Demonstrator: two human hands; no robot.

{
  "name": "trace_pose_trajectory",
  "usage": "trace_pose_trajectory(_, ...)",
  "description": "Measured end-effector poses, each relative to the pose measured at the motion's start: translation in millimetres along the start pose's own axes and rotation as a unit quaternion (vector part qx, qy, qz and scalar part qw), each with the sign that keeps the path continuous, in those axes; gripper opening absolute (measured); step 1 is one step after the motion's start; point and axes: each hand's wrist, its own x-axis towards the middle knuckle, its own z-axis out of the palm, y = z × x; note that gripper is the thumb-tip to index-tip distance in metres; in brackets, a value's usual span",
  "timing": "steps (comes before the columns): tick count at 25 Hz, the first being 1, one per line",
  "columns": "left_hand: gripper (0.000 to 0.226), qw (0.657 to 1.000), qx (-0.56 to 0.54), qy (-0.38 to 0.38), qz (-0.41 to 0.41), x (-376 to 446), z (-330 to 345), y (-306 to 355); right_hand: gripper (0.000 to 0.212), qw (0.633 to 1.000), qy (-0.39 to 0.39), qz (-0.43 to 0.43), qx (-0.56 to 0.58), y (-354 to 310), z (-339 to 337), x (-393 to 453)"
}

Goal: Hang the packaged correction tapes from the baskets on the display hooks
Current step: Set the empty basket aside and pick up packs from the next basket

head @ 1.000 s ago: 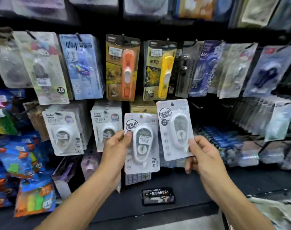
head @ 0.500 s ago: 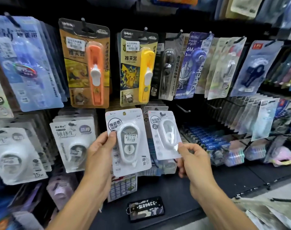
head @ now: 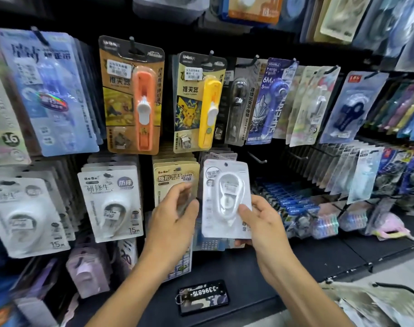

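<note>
Right hand [head: 262,223]: holds a white packaged correction tape [head: 226,199] upright in front of the display, thumb pressed on the front of the pack at its lower right, over the clear blister; the other fingers curl behind the pack's lower edge, their tips showing just under it.
Correction tape pack: its hang hole at the top sits level with the tops of the packs hanging behind it; whether it is on a hook cannot be told. Its lower half lies between the thumb in front and the fingers behind.
Left hand [head: 175,218]: raised just left of the pack, fingers loosely curved and a little spread, blurred; a faint see-through shape lies between the thumb and fingertips, too blurred to tell whether it grips anything. It does not plainly touch the white pack.
Beige pack [head: 176,178]: hangs behind the left hand, fingertips overlapping its lower part.
Bare hook [head: 256,158]: sticks out just right of the held pack's top.
Upper row: orange clip pusher pack [head: 131,95] and yellow clip pusher pack [head: 199,102] hang above the hands.
White tape pack marked 15m [head: 111,204]: hangs left of the left hand.
Number tag [head: 202,296]: lies on the dark shelf [head: 319,256] below both wrists, digits reading upside down.
</note>
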Motion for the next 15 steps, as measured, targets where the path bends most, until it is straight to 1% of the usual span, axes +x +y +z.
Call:
trace_pose_trajectory(3, 0.047, 0.994, 0.103, -0.018, 0.041, -2, -3, -3, 0.012, 0.998, 0.023, 0.012, -0.052, -4, -9, 5)
trace_pose_trajectory(5, 0.051, 0.990, 0.129, -0.018, 0.061, -2, -4, -6, 0.015, 0.997, 0.030, 0.025, -0.064, -7, -11, 4)
trace_pose_trajectory(7, 0.053, 0.987, 0.148, -0.020, 0.058, -2, -7, -9, 0.024, 0.997, 0.055, 0.018, -0.056, -8, -17, 4)
trace_pose_trajectory(9, 0.056, 0.985, 0.160, -0.029, 0.050, -2, -10, -13, 0.023, 0.995, 0.077, 0.007, -0.056, -7, -19, 7)
trace_pose_trajectory(11, 0.057, 0.986, 0.160, -0.026, 0.047, -2, -12, -16, 0.020, 0.993, 0.082, 0.036, -0.072, -3, -17, 17)
trace_pose_trajectory(13, 0.055, 0.986, 0.158, -0.015, 0.051, -6, -10, -19, 0.034, 0.991, 0.087, 0.094, -0.046, 2, -17, 25)
trace_pose_trajectory(14, 0.054, 0.985, 0.166, -0.015, 0.052, -10, -9, -20, 0.038, 0.989, 0.087, 0.109, -0.039, 7, -19, 24)
trace_pose_trajectory(15, 0.053, 0.982, 0.181, -0.028, 0.053, -14, -5, -21, 0.036, 0.988, 0.087, 0.113, -0.050, 16, -26, 19)
